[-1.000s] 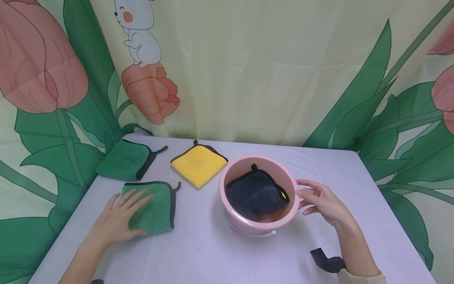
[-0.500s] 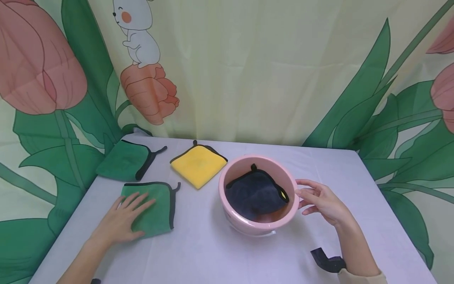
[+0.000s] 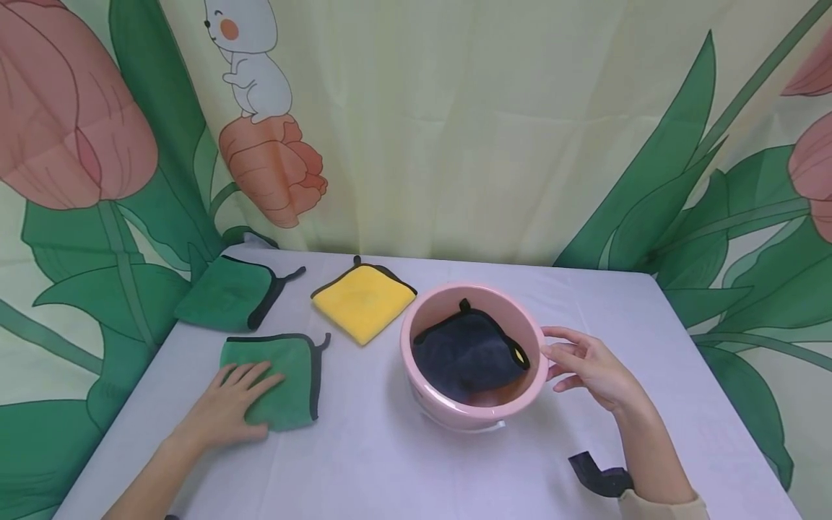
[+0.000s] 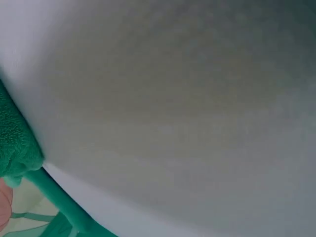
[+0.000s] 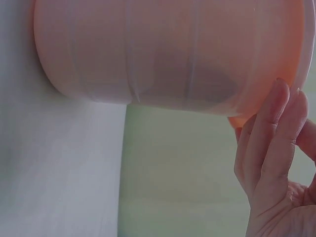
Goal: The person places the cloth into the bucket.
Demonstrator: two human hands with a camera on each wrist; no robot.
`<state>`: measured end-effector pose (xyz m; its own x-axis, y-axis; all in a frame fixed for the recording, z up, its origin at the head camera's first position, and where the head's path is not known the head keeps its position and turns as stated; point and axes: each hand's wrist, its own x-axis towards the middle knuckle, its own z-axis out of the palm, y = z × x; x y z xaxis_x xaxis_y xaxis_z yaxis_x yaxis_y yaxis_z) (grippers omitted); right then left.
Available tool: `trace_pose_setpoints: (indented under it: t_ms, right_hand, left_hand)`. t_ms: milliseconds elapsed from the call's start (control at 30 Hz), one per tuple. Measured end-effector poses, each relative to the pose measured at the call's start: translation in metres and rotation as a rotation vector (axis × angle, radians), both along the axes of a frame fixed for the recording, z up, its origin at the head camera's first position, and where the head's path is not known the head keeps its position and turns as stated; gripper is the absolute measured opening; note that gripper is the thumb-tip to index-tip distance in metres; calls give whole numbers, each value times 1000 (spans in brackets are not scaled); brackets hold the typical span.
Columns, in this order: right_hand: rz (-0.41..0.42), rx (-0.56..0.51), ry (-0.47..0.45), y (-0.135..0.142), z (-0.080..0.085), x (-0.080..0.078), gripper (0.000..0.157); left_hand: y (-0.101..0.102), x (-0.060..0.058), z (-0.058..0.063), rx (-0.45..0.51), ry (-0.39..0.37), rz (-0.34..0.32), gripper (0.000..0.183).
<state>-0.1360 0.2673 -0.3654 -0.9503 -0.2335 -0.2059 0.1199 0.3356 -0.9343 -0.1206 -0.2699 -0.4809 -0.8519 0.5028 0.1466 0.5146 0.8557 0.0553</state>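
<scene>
In the head view my left hand (image 3: 224, 408) lies palm down on the lower left part of a green cloth (image 3: 295, 379) with dark edging and a small loop. Its fingers are slightly bent and the thumb rests by the cloth's lower edge. My right hand (image 3: 594, 368) holds the right rim of a pink bucket (image 3: 437, 406) with its fingertips. A dark navy cloth (image 3: 468, 354) lies inside the bucket. In the right wrist view the fingers (image 5: 269, 128) meet the bucket's outer wall just under the rim.
A second green cloth (image 3: 224, 292) lies at the table's far left edge, and a folded yellow cloth (image 3: 364, 300) sits left of the bucket. A white cover spreads over the table (image 3: 364, 469). Behind it hangs a printed curtain (image 3: 455, 144). A black strap (image 3: 598, 477) shows at the right wrist.
My left hand has come down onto the green cloth, and its spread fingers have drawn in and bent a little. The right hand and the bucket stay where they were.
</scene>
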Motion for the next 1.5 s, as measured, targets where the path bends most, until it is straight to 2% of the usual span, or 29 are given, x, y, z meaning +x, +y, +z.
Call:
trace_pose_setpoints:
  t_ms: [367,767,1033,1167,1233,1333,1367,1500]
  right_hand:
    - [-5,-9,-7,1,-1,-1,53]
    - [0,-13,-2,1,-1,0,52]
    - [7,-18,1,1,-1,0,53]
    - [6,-21,-2,1,-1,0,53]
    - [6,-22,-4,1,-1,0,53]
    - [7,-24,-6,1,-1,0,52]
    - [7,-24,-6,1,0,0,52]
    - [6,-24,-9,1,0,0,53]
  left_hand:
    - [2,-12,-11,-44,119,-78,47]
    - [6,-22,-18,-94,241,-162,39]
    - [10,-19,-13,-164,263,-155,40]
    - [12,-19,-9,-168,289,-164,36]
    - [14,-19,-9,-151,311,-164,43]
    - [17,-21,-6,-131,340,-158,68]
    - [18,-22,-5,-124,348,-154,69]
    - [25,-25,6,-100,376,-140,56]
